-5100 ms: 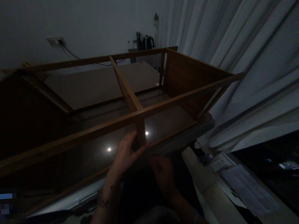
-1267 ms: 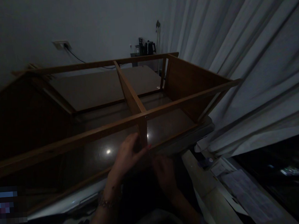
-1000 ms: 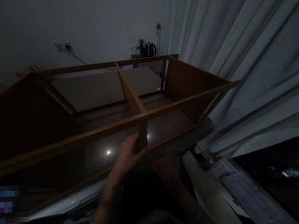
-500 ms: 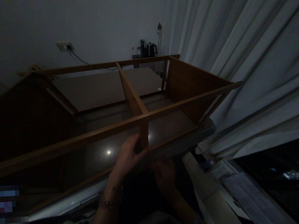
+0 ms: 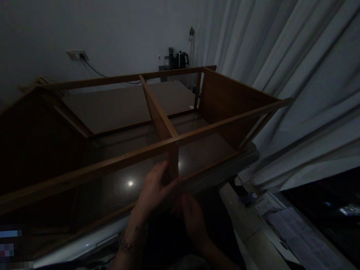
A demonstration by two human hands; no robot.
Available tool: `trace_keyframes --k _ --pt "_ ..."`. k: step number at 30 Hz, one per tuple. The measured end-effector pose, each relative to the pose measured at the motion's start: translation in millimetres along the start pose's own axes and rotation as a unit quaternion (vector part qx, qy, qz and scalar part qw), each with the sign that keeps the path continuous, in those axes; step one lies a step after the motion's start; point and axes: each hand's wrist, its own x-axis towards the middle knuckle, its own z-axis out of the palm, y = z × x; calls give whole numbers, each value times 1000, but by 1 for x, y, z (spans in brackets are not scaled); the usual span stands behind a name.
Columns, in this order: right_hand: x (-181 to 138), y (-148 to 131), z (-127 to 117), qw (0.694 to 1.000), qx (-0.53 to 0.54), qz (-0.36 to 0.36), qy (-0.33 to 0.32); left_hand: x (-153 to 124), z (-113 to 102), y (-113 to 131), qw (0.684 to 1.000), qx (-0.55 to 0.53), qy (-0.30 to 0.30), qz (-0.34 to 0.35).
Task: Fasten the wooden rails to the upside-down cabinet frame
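A brown wooden frame [image 5: 129, 156], with open bays and a middle divider [image 5: 161, 111], lies before me. My left hand [image 5: 155, 186] is wrapped round the short middle post [image 5: 173, 162] on its near side, with the thumb across the front and the fingers partly hidden behind. Just below and to the right, under the frame's near bottom edge, is my right hand [image 5: 193, 218]. Its fingers are curled together, dark and somewhat blurred. Whatever they pinch, if anything, cannot be made out. A bracelet [image 5: 125, 245] circles my left wrist.
White curtains [image 5: 286, 61] hang along the right. At the back stand a black kettle [image 5: 181, 59] and a wall socket [image 5: 77, 55] with a cord. Flat packages [image 5: 300, 233] lie on the floor at lower right. The room is dim.
My right hand has shifted slightly left, closer to the base of the post, and its fingers have turned. My left hand keeps its place on the post.
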Motion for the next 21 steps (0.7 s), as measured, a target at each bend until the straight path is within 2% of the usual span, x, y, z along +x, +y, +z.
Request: trace_keyframes --k 3,9,21 --pt "2 0 -4 999 -40 -25 5 0 0 1 1000 6 1 4" --pt "3 3 -2 999 8 -47 18 -1 1 0 1000 19 13 7" --pt "3 -3 -5 999 23 -19 -19 -1 -1 -2 1000 19 2 11"
